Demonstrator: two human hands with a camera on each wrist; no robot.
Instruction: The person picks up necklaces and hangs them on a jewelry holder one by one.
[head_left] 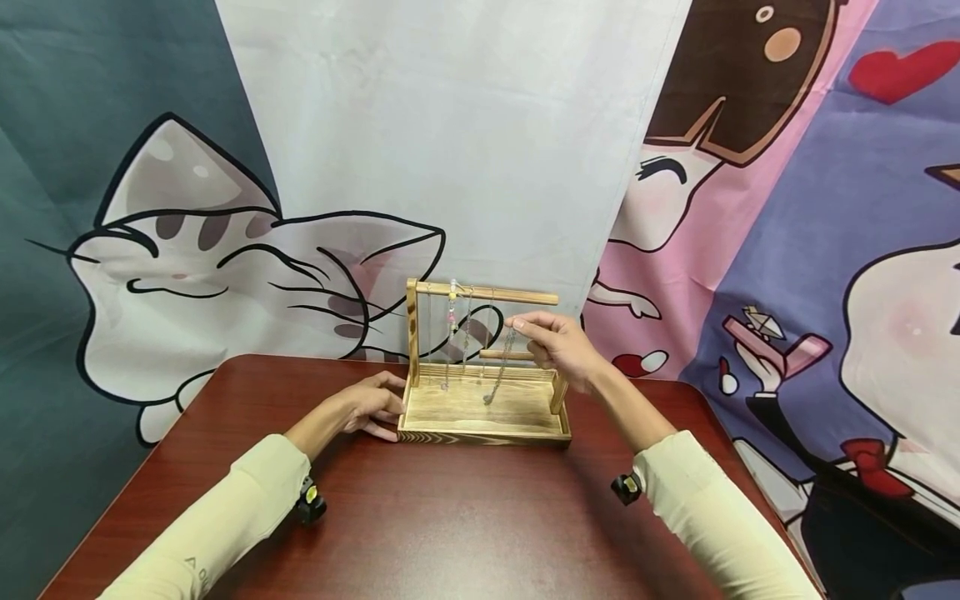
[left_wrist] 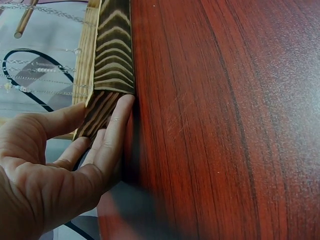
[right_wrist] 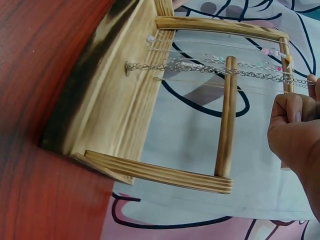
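A wooden jewelry stand (head_left: 525, 407) with a shallow tray stands on the table. My left hand (head_left: 371, 406) holds the tray's left end; in the left wrist view its thumb and fingers grip the striped corner (left_wrist: 112, 60). My right hand (head_left: 558, 343), raised in front of the stand's right side, pinches a silver chain necklace (right_wrist: 150, 67) between thumb and fingertips. That necklace hangs down over the tray, a small pendant (head_left: 488, 399) at its lower end. A beaded necklace (head_left: 452, 307) and several thin chains hang from the upper bar (head_left: 525, 295), left of my right hand.
A shorter, lower bar (right_wrist: 226, 125) extends from the stand's right post. The reddish-brown table (head_left: 480, 517) reaches toward me in front of the stand. Behind it hangs a cloth backdrop (head_left: 465, 125) with cartoon figures.
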